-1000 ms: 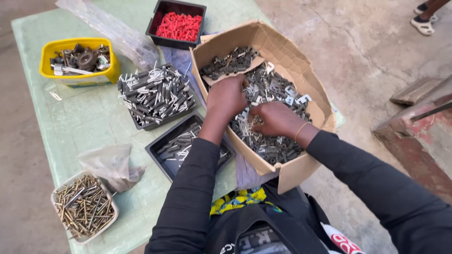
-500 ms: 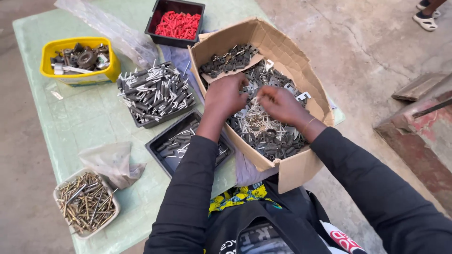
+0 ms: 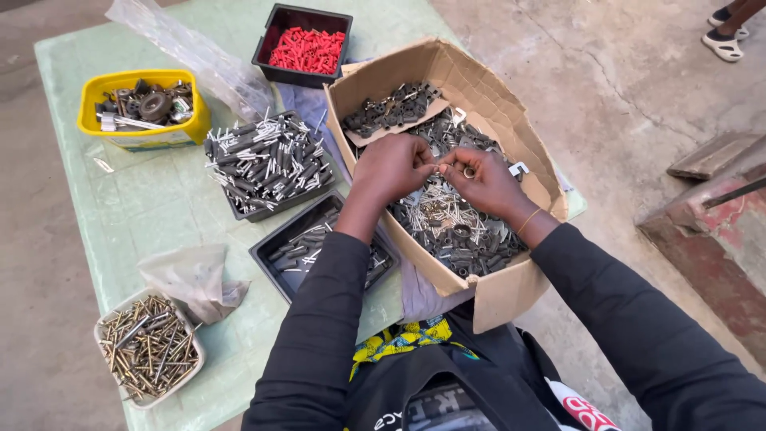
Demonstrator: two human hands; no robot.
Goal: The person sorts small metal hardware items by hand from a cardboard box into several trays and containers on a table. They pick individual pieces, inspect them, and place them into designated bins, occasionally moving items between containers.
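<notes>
Both hands risen from parts heap, now meeting above cardboard box (image 3: 511, 295). Left hand (image 3: 392, 166) and right hand (image 3: 484, 182) pinch small metal piece (image 3: 444, 168) together at fingertips (ring-shaped bit too). Advice, as judgement: keep work over box, catching drops.

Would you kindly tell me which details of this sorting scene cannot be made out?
Head view, the only one:
- Small metal piece between left hand and right hand: too small to identify; the fingertips cover it.
- Cardboard box floor: buried under metal parts.
- Black tray: partly behind the left sleeve.
- Bystander's sandalled foot: cut by the top edge.
</notes>
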